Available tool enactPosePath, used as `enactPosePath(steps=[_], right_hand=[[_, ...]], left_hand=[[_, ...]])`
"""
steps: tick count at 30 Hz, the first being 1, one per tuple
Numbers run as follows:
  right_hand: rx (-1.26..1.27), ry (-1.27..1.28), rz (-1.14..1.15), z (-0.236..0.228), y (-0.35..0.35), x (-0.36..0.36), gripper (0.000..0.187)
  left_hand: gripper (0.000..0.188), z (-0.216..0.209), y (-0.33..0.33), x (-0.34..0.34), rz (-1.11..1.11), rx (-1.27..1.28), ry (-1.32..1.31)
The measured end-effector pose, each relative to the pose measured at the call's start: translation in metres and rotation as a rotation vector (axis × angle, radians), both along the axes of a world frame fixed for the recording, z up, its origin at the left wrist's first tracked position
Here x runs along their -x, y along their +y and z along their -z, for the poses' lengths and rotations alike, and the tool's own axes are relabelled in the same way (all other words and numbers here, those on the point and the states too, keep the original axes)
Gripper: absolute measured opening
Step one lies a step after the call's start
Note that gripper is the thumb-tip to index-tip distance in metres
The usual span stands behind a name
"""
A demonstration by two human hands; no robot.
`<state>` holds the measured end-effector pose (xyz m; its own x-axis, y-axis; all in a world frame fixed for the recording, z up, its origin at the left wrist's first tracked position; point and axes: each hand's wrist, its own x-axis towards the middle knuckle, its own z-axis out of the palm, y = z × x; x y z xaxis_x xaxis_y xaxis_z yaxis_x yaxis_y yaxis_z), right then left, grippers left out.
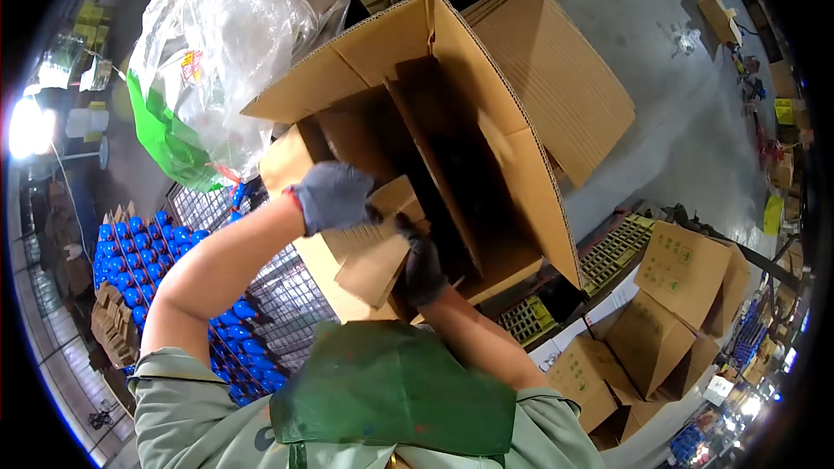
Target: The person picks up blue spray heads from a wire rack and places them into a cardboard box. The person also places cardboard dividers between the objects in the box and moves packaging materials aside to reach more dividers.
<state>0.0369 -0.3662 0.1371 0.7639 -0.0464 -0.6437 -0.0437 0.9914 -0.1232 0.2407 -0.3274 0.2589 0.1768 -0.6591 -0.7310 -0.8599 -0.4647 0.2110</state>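
Observation:
A large open cardboard box [512,156] stands in front of me with its flaps up. An upright cardboard divider [434,174] splits its dark inside. Over the near left part of the box, both hands hold folded pieces of cardboard [375,271]. My left hand [334,198], in a grey glove, is closed on the upper left edge of the pieces. My right hand [422,267], in a darker glove, grips their right side, with its fingers partly hidden. How the pieces are joined cannot be made out.
A clear plastic bag [226,35] with a green part lies at the far left. Wire mesh crates with many blue round parts [143,252] stand at left. Flattened cardboard sheets [565,69] lie behind the box, more open boxes [665,330] at right, and yellow slatted pallets [612,252] beside them.

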Motion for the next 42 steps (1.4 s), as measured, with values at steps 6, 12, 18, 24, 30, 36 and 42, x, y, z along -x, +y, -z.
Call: enactPosePath(steps=[6,12,18,24,30,36,42], right_hand=[[-0.357,-0.013,-0.091,-0.033,-0.003,-0.002,0.056],[0.051,-0.115,0.093,-0.055,-0.069,0.02,0.055],[-0.111,0.144,0.322,0.002,-0.034,0.016,0.044],[-0.249,-0.151,0.197,0.003,-0.016,0.007,0.051],[-0.231,-0.132,0.205,0.002,-0.029,0.016,0.054],[-0.109,-0.076,0.201,-0.009,-0.027,0.018,0.053],[0.126,-0.132,0.08,0.009,-0.025,0.032,0.038]], left_hand=[[0.039,0.195,-0.044,-0.042,-0.153,0.424,-0.214],[0.042,0.178,-0.044,-0.028,-0.293,0.345,0.102],[0.029,0.034,-0.05,-0.001,0.307,0.399,-0.061],[0.033,0.148,-0.141,-0.039,0.354,0.237,-0.424],[0.033,0.21,-0.163,-0.007,0.24,0.015,-0.159],[0.038,0.223,-0.171,-0.011,0.18,-0.009,-0.07],[0.053,0.191,-0.122,-0.01,0.113,0.239,-0.227]])
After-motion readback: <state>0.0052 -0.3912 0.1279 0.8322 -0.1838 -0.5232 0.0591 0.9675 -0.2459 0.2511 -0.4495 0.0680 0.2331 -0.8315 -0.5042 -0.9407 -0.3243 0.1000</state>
